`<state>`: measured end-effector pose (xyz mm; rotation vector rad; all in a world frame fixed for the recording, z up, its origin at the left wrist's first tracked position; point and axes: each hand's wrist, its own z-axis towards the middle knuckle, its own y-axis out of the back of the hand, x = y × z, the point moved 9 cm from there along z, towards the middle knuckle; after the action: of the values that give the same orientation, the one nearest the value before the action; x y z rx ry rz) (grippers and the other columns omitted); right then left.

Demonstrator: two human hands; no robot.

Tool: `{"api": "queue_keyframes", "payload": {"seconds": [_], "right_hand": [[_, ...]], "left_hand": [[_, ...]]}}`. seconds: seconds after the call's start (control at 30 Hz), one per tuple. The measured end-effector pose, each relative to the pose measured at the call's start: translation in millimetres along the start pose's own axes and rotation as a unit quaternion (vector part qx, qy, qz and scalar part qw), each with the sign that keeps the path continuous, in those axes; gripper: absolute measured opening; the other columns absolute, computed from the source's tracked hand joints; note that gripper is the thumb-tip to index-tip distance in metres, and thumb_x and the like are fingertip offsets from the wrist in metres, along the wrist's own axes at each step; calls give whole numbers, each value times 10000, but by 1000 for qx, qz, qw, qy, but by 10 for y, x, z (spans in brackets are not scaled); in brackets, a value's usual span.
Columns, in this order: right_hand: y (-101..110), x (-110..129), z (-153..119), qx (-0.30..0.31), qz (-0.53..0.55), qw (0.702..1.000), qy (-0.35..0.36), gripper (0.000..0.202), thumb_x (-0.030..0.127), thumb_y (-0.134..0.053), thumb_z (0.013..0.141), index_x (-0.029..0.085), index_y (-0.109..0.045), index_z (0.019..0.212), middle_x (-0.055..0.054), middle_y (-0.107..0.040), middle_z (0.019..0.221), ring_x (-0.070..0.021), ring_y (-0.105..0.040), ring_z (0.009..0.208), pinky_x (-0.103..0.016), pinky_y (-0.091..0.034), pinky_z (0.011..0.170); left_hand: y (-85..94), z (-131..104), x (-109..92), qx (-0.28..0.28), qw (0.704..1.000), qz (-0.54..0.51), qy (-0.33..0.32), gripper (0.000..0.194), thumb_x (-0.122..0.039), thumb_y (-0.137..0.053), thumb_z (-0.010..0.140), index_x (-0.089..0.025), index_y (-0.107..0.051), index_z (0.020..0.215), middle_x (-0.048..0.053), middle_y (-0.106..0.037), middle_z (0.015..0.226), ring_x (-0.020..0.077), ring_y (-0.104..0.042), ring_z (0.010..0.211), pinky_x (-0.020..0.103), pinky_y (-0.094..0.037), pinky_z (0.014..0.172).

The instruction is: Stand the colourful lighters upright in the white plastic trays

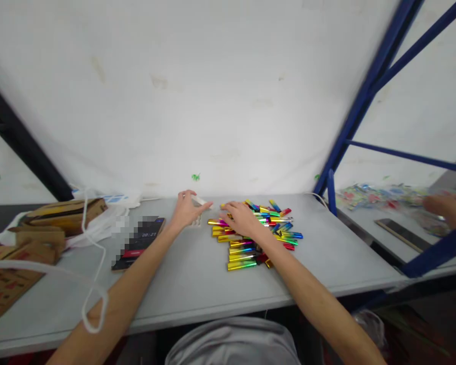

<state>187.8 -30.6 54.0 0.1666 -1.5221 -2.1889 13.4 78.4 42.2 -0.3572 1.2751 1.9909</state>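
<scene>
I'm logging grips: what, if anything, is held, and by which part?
Left hand: apparently a white piece, thumb and fingers at its edges. Right hand: over the shiny tubes; whether it holds one cannot be told.

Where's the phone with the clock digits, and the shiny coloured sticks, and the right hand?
Phone (146,243): head view, its dark screen.
Shiny coloured sticks (241,264): head view, the body of a yellow-green one.
Right hand (242,218): head view, the back.

The phone's left side (140,241) is lost under pixel blocks — its smaller print too faint to read. The left hand (186,209) partly hides the white tray (196,218); the co-worker's hand (446,205) is blurred — the arm cut off by the right edge.
</scene>
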Motion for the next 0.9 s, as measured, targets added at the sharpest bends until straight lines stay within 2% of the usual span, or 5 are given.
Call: {"api": "queue_keyframes", "payload": {"seconds": [0.07,0.3,0.47,0.73,0.9], "right_hand": [[-32,-150,132,14,-17,999,-30,387,379,-446,1075,159,-639,1327,-161,-647,1345,-257,-591,1258,-435,-409,1114],[-367,-543,371,142,-42,982,-118,479,515,-366,1067,275,-617,1396,-168,-602,1433,-376,-553,1318,-758,-312,1076],[-366,-466,260,158,-22,986,-54,478,506,-335,1079,319,-602,1429,-139,-652,1373,-323,-578,1300,-610,-415,1069],[-260,-407,202,133,11,991,34,375,413,-441,1078,291,-712,1306,-80,-710,1283,-230,-624,1196,-382,-442,1054],[-278,-458,203,114,8,993,41,368,389,-445,1083,259,-729,1277,-91,-715,1265,-221,-621,1191,-368,-435,1051]], "left_hand": [[-37,3,36,1,1000,17,3,746,-712,-696,772,-155,-502,1230,174,-509,1290,330,-530,1285,436,-413,1133],[-251,-113,65,103,977,182,41,817,-775,-547,839,-114,-522,1319,260,-569,1315,409,-587,1231,481,-458,1031],[-242,-200,-22,158,954,253,40,881,-766,-534,830,-133,-496,1441,296,-548,1389,481,-530,1297,565,-456,1019],[-90,-234,-76,228,930,284,56,788,-492,-614,833,-263,-426,1563,262,-552,1395,496,-566,1248,571,-489,953],[-60,-170,-6,246,923,287,70,820,-576,-628,802,-284,-463,1551,263,-572,1394,517,-581,1225,565,-467,972]]}}
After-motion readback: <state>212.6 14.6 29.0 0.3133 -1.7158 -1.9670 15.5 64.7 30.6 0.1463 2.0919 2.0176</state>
